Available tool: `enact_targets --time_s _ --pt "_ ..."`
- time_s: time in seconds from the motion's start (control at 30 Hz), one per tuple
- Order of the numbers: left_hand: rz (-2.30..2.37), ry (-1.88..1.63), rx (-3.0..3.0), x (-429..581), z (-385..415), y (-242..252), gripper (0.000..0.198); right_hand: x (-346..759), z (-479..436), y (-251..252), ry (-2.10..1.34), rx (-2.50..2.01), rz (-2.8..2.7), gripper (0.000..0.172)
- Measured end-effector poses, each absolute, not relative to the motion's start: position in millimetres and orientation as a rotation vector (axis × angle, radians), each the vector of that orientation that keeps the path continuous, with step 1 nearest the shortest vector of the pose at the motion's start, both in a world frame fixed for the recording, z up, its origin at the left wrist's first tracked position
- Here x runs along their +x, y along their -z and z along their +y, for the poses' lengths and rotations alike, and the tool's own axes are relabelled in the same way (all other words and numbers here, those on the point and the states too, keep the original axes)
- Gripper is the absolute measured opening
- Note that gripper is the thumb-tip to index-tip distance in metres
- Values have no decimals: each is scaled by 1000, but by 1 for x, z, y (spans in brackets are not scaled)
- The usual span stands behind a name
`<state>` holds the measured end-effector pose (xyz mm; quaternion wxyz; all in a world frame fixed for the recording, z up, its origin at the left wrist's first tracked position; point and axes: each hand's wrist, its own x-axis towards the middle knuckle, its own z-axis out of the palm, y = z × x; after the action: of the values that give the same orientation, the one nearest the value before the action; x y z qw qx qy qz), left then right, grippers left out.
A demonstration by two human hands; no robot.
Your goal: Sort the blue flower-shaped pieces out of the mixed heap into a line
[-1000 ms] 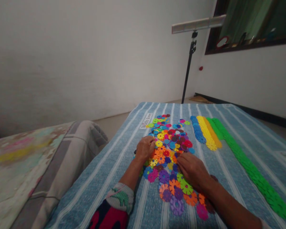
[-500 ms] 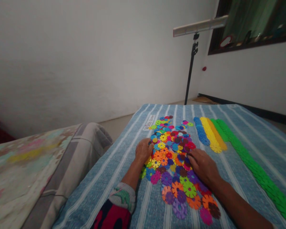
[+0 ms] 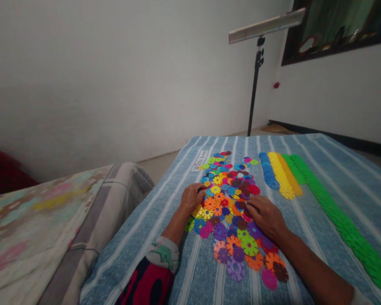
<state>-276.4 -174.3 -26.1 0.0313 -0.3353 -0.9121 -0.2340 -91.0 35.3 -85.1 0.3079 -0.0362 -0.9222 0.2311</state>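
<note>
Seemingly sorting, left hand (image 3: 192, 198) and right hand (image 3: 266, 216) flank the notched-disc pile (image 3: 225, 203), grips unclear; next calls for pinching one.

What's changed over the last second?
The right hand shifted right, away from the middle of the flower-shaped discs, uncovering some purple ones; no grasp or release is clear. The left hand remains at the discs' left edge; the green row and blue row lie unchanged.
</note>
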Motion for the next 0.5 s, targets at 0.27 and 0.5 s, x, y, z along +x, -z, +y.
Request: enact_targets --time_s 0.27,0.5 --pt "-2904 119 -1255 -240 -194 -23 16 -91 33 82 -616 -110 -2453 20" --pt "-2981 -129 -1472 -208 -209 -21 25 -92 34 77 -600 -88 -2469 22"
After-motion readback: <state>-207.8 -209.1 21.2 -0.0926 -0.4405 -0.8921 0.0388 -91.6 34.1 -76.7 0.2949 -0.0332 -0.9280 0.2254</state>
